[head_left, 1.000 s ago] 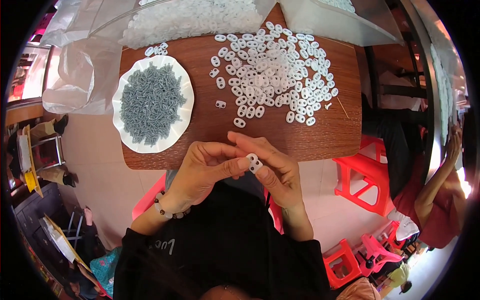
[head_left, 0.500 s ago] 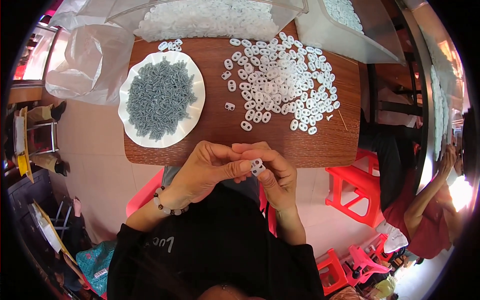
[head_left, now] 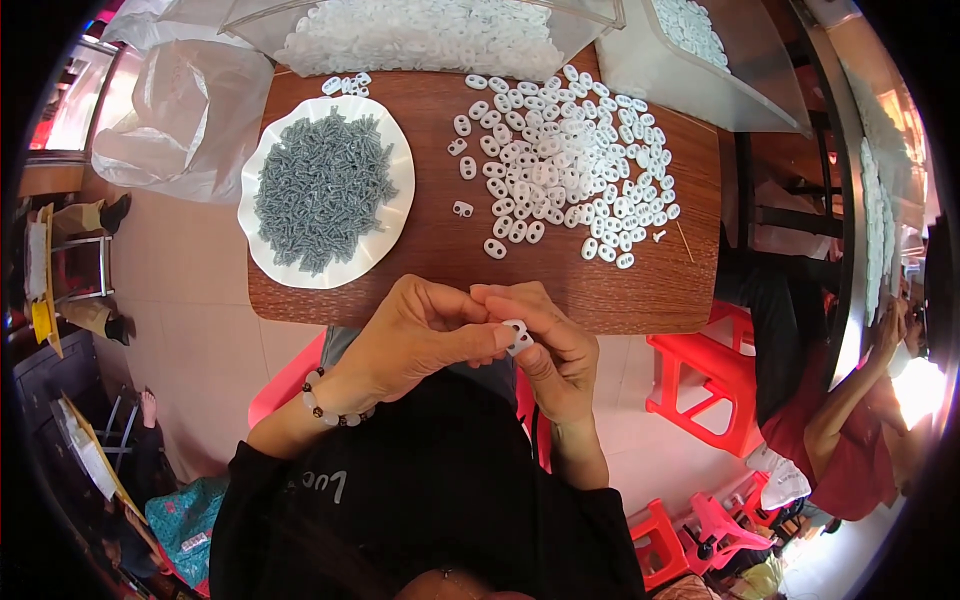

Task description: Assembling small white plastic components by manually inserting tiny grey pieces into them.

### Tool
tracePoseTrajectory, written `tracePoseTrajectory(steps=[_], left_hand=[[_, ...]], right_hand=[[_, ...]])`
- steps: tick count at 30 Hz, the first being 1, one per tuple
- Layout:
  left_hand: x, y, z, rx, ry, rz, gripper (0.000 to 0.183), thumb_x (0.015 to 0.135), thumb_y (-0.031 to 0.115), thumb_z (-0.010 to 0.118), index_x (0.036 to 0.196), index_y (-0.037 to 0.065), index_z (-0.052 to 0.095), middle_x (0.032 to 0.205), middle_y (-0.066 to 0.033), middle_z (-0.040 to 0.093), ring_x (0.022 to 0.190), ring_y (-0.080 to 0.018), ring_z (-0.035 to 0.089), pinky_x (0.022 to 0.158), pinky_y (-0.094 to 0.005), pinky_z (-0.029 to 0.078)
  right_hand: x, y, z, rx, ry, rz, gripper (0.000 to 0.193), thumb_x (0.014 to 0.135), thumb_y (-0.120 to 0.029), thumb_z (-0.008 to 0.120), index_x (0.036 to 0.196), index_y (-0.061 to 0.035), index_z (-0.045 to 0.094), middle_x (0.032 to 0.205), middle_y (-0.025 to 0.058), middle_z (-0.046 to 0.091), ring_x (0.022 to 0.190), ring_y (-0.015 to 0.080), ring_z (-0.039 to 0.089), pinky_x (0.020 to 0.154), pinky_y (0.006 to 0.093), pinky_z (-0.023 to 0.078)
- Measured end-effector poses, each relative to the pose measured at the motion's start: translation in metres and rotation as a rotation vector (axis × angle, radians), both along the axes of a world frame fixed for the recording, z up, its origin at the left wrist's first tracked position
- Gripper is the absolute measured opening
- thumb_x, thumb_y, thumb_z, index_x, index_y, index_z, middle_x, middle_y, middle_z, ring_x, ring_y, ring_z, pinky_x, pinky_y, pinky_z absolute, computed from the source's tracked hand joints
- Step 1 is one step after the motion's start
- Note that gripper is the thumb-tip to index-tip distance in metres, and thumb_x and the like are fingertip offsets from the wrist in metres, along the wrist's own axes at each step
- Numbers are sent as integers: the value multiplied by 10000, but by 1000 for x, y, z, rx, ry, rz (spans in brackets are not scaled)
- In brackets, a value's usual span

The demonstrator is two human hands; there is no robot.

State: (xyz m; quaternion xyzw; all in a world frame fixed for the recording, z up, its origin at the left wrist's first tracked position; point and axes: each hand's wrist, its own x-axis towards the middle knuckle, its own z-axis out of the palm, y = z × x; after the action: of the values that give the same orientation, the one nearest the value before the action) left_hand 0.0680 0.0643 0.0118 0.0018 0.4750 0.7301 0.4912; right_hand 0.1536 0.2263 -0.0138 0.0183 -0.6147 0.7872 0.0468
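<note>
A small white plastic oval piece with dark holes (head_left: 518, 338) is pinched between my two hands, over the near edge of the table. My left hand (head_left: 425, 330), with a beaded bracelet at its wrist, presses thumb and fingers on its left side. From the right, my right hand (head_left: 556, 350) grips it with thumb below and fingers above. My fingertips partly cover the piece. Beyond my hands lies a loose pile of similar white two-hole pieces (head_left: 560, 160). A white scalloped plate (head_left: 258, 262) at the left bears a heap of small grey-blue springs or spring-like parts (head_left: 325, 190).
The brown wooden table (head_left: 440, 240) carries a clear bin (head_left: 600, 25) of white pieces at the back. Another bin (head_left: 690, 95) stands back right. Plastic bags (head_left: 180, 130) lie left. A red stool (head_left: 705, 390) stands right, near a person in a red top (head_left: 850, 450).
The white piece has turned slightly between my fingers and less of it shows. Both hands stay pinched on it, almost in the same place. The view has shifted a little.
</note>
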Motion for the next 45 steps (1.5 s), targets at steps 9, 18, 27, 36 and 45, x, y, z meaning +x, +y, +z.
tracePoseTrajectory(steps=[9,18,27,36,45], left_hand=[[0,-2,1,-8,-38,-38,143,856,72,699,948,-36,717,780,-66,669,681,-94,587,639,-225,477],[3,0,2,1,-37,-16,140,860,71,695,950,-34,719,778,-64,669,680,-90,583,628,-224,471],[4,-1,9,-6,-40,-24,149,860,93,707,941,-31,723,768,-62,677,681,-81,589,629,-216,479],[6,4,12,-29,-95,11,130,844,52,707,949,-23,727,804,-83,694,678,-93,617,639,-229,514],[0,13,-6,55,19,37,196,893,144,683,996,-20,716,828,-72,702,720,-81,613,677,-220,515]], right_hand=[[2,1,-4,76,73,-18,346,946,-231,572,1186,13,620,1218,163,630,1031,256,556,919,368,434],[3,-4,-2,159,74,-93,339,954,-244,565,1137,34,633,1174,162,648,986,244,565,835,333,480],[5,-7,-3,168,100,-122,348,960,-265,558,1103,41,644,1099,164,677,933,239,577,794,327,490],[7,-12,1,158,52,-182,292,962,-215,563,1058,45,656,1039,163,689,909,219,576,744,318,502],[-1,-1,-16,-89,6,-87,434,991,-291,515,1231,69,550,1247,275,552,972,223,583,790,303,501]])
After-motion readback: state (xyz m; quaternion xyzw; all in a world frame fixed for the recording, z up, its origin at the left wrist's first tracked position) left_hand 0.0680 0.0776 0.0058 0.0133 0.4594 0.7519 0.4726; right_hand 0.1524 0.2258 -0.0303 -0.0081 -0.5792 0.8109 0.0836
